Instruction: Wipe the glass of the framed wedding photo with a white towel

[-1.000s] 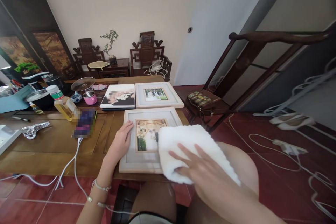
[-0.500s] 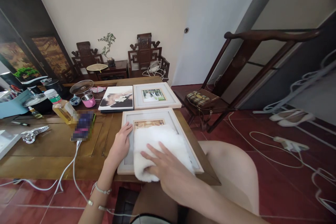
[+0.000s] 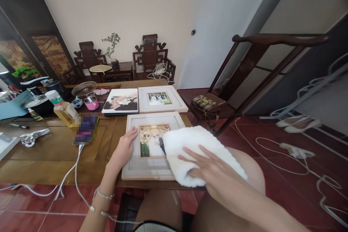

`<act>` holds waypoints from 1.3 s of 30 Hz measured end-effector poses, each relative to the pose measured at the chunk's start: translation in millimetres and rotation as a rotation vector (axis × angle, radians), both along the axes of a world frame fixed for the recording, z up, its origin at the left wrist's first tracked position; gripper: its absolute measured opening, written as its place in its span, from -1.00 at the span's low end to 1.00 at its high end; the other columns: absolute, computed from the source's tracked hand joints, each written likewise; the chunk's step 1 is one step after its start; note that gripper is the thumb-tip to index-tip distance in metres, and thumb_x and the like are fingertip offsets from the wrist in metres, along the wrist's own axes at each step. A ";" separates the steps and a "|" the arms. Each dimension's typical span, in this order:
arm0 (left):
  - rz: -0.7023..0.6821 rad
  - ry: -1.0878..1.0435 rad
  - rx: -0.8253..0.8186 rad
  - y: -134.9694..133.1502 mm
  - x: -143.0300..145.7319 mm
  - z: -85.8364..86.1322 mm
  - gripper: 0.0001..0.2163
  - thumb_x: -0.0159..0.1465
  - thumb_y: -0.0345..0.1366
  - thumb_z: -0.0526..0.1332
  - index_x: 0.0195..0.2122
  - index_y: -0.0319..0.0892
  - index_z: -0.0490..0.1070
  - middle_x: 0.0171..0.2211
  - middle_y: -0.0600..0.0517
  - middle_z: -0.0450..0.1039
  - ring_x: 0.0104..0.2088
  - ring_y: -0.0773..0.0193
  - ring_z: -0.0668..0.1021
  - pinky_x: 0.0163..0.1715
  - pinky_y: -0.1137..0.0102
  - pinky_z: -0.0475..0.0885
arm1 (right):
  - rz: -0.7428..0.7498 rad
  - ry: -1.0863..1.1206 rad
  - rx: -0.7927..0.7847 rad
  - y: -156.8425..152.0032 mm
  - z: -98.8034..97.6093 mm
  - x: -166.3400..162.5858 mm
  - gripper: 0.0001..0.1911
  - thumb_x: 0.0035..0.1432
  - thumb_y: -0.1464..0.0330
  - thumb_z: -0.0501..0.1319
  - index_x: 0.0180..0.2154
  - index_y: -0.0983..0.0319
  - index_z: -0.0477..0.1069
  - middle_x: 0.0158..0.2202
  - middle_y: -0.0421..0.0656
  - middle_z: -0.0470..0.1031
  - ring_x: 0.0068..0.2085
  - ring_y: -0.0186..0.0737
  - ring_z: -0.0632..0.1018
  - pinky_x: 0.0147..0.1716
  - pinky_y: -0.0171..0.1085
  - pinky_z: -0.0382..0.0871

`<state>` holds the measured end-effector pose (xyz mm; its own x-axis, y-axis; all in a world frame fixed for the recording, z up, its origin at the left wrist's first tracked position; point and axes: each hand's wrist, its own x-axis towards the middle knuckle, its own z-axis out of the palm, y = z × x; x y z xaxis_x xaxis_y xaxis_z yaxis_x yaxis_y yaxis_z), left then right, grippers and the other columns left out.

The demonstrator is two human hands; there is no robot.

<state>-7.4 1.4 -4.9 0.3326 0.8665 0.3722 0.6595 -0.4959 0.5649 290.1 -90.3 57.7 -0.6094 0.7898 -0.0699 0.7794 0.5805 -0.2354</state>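
A white-framed photo (image 3: 144, 166) lies flat at the near edge of the wooden table (image 3: 49, 152). My left hand (image 3: 124, 149) rests on the frame's left border, fingers flat and apart, holding it still. My right hand (image 3: 209, 166) presses flat, fingers spread, on a folded white towel (image 3: 190, 145) that covers the frame's right side and hangs past the table edge. The photo in the middle of the frame shows uncovered.
Behind it lie a second framed photo (image 3: 161, 98) and an unframed print (image 3: 121, 100). A phone (image 3: 86, 129) with white cable, oil bottle (image 3: 63, 110), pink cup (image 3: 91, 102) and scissors (image 3: 31, 137) sit to the left. A dark wooden chair (image 3: 244, 76) and floor cables (image 3: 293, 148) are on the right.
My right hand slid the towel left across the photo, then back to the right, uncovering the picture again. My left hand stayed on the frame's left border.
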 end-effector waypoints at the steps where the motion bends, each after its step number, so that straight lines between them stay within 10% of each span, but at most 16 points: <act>1: -0.004 0.007 -0.001 -0.3 0.2 0.8 -0.54 0.19 -0.61 -0.04 0.07 -0.27 0.40 0.13 -0.14 0.37 0.21 0.13 0.33 0.23 0.09 0.23 | -0.006 -0.003 0.018 3.9 0.2 4.2 -0.36 -0.31 0.68 -0.05 -0.24 0.13 0.55 0.21 -0.23 0.28 0.30 -0.12 0.07 0.27 0.13 -0.19; 16: 0.007 0.014 0.018 -1.1 1.1 -1.2 -0.52 0.16 -0.63 -0.04 0.06 -0.27 0.41 0.12 -0.15 0.37 0.20 0.13 0.34 0.22 0.09 0.24 | -0.227 -0.058 0.487 145.0 13.4 -6.6 -0.38 -0.05 0.69 -0.01 0.09 0.38 0.36 0.15 0.13 0.35 0.31 0.02 0.05 0.22 0.10 -0.09; 24: 0.033 -0.017 0.044 0.2 2.7 -3.6 -0.52 0.16 -0.63 -0.03 0.03 -0.22 0.44 0.10 -0.11 0.41 0.17 0.14 0.38 0.20 0.10 0.28 | -0.055 -0.104 0.284 71.2 -11.4 -12.4 -0.41 -0.15 0.68 0.03 -0.07 0.28 0.50 0.16 0.01 0.35 0.25 0.03 0.20 0.20 0.07 0.04; 31: 0.044 0.004 0.047 1.1 3.2 -5.4 -0.52 0.15 -0.63 -0.03 0.03 -0.23 0.44 0.10 -0.12 0.41 0.17 0.13 0.38 0.20 0.09 0.28 | 0.000 -0.055 -0.024 -20.0 17.6 5.1 -0.32 -0.20 0.65 0.00 -0.07 0.05 0.49 0.07 -0.11 0.45 0.07 0.02 0.44 0.01 -0.04 0.32; 35: 0.039 0.016 0.030 -0.2 3.7 -2.7 -0.51 0.14 -0.64 -0.04 0.04 -0.26 0.43 0.10 -0.14 0.40 0.17 0.13 0.38 0.21 0.10 0.26 | -0.163 0.037 0.019 16.7 35.7 0.8 -0.30 -0.06 0.61 -0.05 0.09 0.01 0.37 -0.16 -0.17 0.56 -0.20 -0.09 0.56 -0.21 -0.22 0.41; 39: 0.027 0.032 0.013 -0.8 3.3 -0.4 -0.50 0.13 -0.65 -0.05 0.04 -0.29 0.42 0.11 -0.16 0.38 0.18 0.12 0.37 0.22 0.09 0.24 | -0.223 0.114 0.314 90.3 29.7 -42.1 -0.31 -0.04 0.64 -0.03 0.18 0.29 0.24 0.06 0.04 0.42 0.06 0.05 0.42 -0.01 -0.08 0.29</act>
